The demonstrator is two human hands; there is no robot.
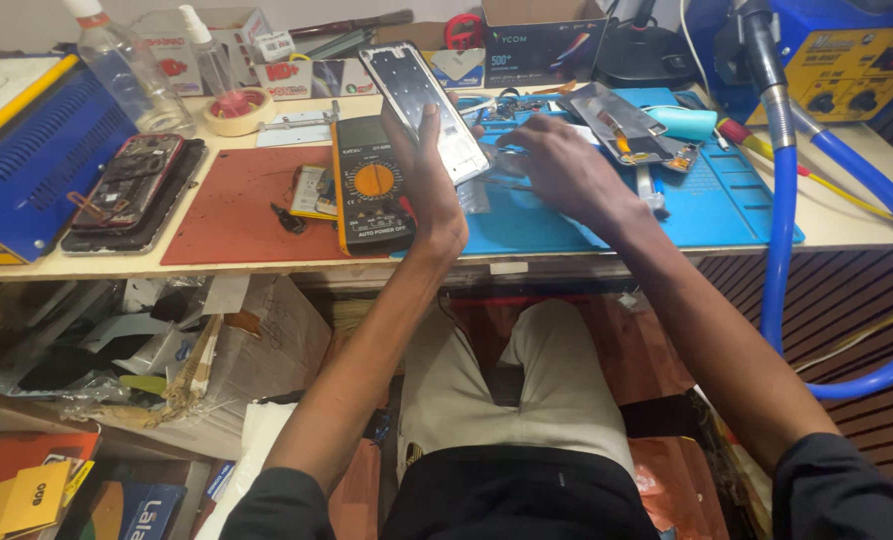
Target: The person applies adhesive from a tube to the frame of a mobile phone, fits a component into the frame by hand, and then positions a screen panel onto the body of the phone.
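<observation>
- Your left hand (432,185) is closed on a bare phone frame (422,105), a thin silvery chassis held upright and tilted over the near edge of the bench, above the yellow-and-black multimeter (372,185).
- The grip sits at the frame's lower end: the fingers wrap one long edge and the palm backs the other, so most of the frame stands free above the hand.
- Judge that frame as light and stiff along its length, but thin enough to twist or bend; the flat metal back looks slick. The long side rails look like the safest hold, rather than the open middle.
- Your right hand (557,165) is just beyond, fingers curled down onto the blue work mat (727,205), touching small parts near the frame's base. You cannot tell from here whether it pinches anything.
- Past that hand a second opened phone (632,125) lies face down on the mat, with a pale blue roll (682,122) beside it.
- Off to the left, on the red mat (237,205), another stripped phone (132,180) lies well apart from both hands.
- Farthest back stand plastic bottles (117,60) and a cardboard box (547,40).
</observation>
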